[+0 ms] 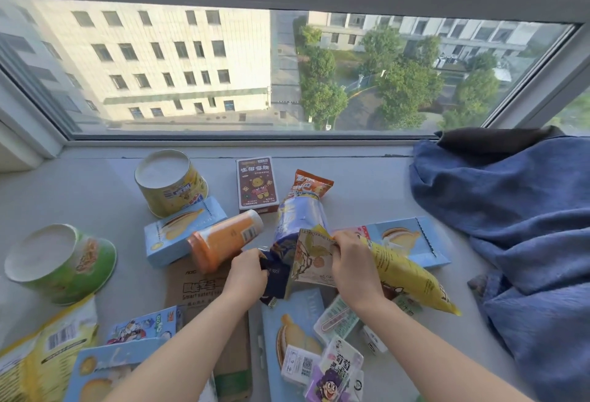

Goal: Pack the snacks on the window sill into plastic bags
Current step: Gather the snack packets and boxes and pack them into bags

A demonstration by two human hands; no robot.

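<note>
Snacks lie spread over the grey window sill. My left hand grips a small dark blue packet at the centre. My right hand pinches the top edge of a cream packet printed with fruit, which lies over a long yellow bag. Just behind them rests a blue-and-white bag with an orange pouch beyond it. An orange-and-white pouch lies left of my left hand. No plastic bag is recognisable in view.
A yellow tub and a green tub sit at the left. A brown box is at the back. Light blue cake boxes and small packets crowd the front. Blue cloth is heaped at the right.
</note>
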